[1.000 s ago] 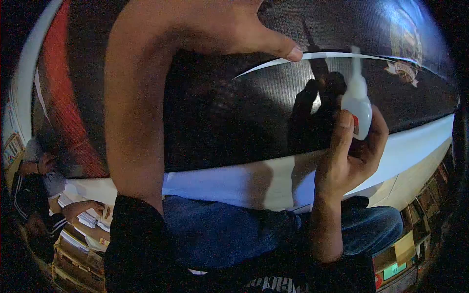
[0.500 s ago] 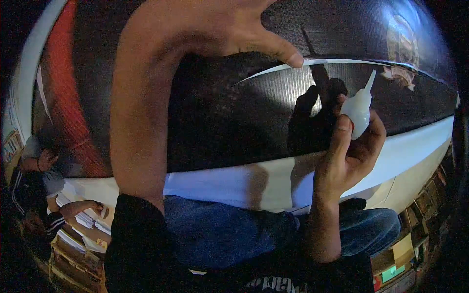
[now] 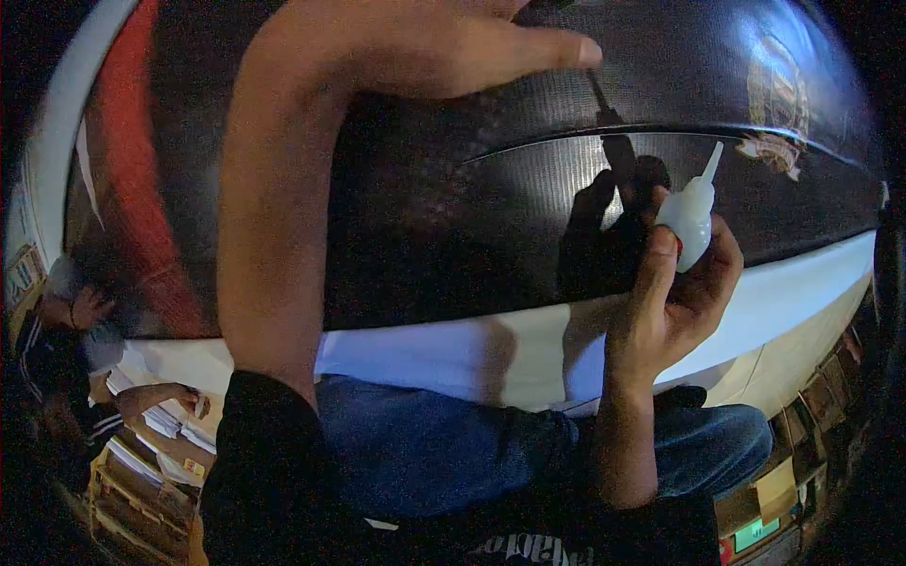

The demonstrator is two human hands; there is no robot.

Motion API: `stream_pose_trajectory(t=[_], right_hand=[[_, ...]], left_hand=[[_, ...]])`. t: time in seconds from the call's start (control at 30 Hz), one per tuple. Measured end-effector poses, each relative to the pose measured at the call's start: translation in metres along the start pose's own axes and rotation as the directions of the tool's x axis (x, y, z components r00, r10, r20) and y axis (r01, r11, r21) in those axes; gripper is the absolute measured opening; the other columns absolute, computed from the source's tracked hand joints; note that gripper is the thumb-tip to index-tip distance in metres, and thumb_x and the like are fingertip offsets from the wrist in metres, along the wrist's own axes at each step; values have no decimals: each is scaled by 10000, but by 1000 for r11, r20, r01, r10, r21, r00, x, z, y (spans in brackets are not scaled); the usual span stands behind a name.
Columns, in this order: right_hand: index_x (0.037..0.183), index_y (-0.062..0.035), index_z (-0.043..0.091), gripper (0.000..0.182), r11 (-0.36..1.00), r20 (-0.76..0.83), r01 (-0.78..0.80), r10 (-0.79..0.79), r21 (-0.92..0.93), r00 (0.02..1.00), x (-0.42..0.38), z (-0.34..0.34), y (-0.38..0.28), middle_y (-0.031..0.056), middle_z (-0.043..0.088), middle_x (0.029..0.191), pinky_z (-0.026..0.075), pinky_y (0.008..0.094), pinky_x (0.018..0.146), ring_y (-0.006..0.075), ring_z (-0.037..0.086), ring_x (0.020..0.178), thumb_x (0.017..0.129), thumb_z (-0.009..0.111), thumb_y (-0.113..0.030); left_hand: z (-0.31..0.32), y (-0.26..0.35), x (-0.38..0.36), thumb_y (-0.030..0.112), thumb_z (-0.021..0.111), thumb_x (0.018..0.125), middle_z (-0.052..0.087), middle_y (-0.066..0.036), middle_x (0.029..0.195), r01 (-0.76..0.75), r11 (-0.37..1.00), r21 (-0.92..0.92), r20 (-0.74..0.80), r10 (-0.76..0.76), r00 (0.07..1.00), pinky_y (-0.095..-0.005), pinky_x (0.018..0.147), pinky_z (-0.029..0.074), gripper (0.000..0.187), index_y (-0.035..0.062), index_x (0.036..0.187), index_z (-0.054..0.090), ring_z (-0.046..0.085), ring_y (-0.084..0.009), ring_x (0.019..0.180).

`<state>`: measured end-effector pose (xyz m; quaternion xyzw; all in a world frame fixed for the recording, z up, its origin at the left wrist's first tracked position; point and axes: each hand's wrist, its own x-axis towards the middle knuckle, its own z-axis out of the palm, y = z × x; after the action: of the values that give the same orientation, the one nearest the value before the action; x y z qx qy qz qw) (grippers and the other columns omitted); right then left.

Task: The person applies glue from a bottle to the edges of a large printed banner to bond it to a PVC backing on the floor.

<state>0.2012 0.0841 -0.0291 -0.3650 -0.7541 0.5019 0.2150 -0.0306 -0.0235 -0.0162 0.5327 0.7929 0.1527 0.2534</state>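
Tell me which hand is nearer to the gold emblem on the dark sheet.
The right hand. It holds the white glue bottle just below-left of the gold emblem, while the left hand presses the dark sheet far off at top centre.

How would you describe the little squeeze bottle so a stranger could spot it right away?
Find the big dark printed sheet across the person's lap. At its right side the right hand holds a small white bottle, the only pale, pointed-nozzle thing against the dark print.

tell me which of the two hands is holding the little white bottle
The right hand holds the small white bottle, nozzle pointing up. The left hand holds nothing; it lies spread on the dark sheet.
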Motion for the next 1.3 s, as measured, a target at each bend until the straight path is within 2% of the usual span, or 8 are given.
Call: stream_pose_trajectory(t=[0.27,0.37,0.43,0.6,0.67,0.87,1.23,1.3], right_hand=[[1171,29,416,370,978,2,-49,50,201,999,2,-3,-16,195,578,1125,447,322,901,231,575,1036,865,621,-9],[1199,41,420,386,973,-6,-27,29,229,1000,5,-15,-21,204,579,1141,439,334,919,239,573,1039,869,613,-16],[1213,48,423,393,976,-15,-17,21,216,1000,5,-29,-30,209,578,1149,436,338,927,242,572,1042,873,608,-19],[1243,54,423,394,985,87,-30,16,170,996,3,-99,-45,231,578,1164,423,372,969,269,562,1084,899,581,-54],[1240,58,420,397,993,83,10,-20,117,996,8,-127,-45,230,570,1164,434,423,981,307,559,1101,901,586,-65],[1205,57,415,347,967,8,157,-161,201,987,40,-160,-62,240,558,1156,451,444,981,337,569,1088,913,558,-62],[1168,46,434,325,976,-53,108,-100,188,994,33,-174,-41,234,577,1134,496,406,904,324,596,1030,911,558,-108],[1241,27,401,308,980,14,69,-73,186,997,33,-174,-37,256,537,1229,489,403,942,320,547,1153,971,466,-106]], left_hand=[[-21,2,-8,352,339,999,92,-301,1506,-15,999,-40,-141,10,990,-578,1124,-15,558,41,1453,248,29,-438,1413],[-32,18,-38,390,479,937,115,-293,1506,235,914,-330,9,-247,969,-582,1126,-2,644,48,1445,278,73,-442,1409],[19,-6,-70,524,484,904,123,-173,1548,280,960,0,-259,-270,927,-503,1143,124,784,123,1493,157,134,-382,1418],[47,54,-130,655,454,856,144,-222,1528,600,794,98,-273,-559,783,-560,1125,123,936,11,1471,164,132,-381,1418],[56,74,-136,729,459,798,104,-216,1538,656,727,203,-139,-642,754,-566,1128,91,1049,-5,1472,134,88,-375,1427],[85,91,-115,812,466,714,79,-181,1551,737,663,129,-338,-669,661,-592,1122,26,1158,22,1484,112,40,-363,1434],[86,95,-101,776,453,755,92,-179,1551,688,707,162,-320,-622,715,-617,1106,25,1086,40,1486,131,58,-368,1432],[88,93,-100,787,428,760,97,-170,1553,691,705,157,-340,-619,708,-615,1108,14,1070,59,1490,143,63,-356,1435]])
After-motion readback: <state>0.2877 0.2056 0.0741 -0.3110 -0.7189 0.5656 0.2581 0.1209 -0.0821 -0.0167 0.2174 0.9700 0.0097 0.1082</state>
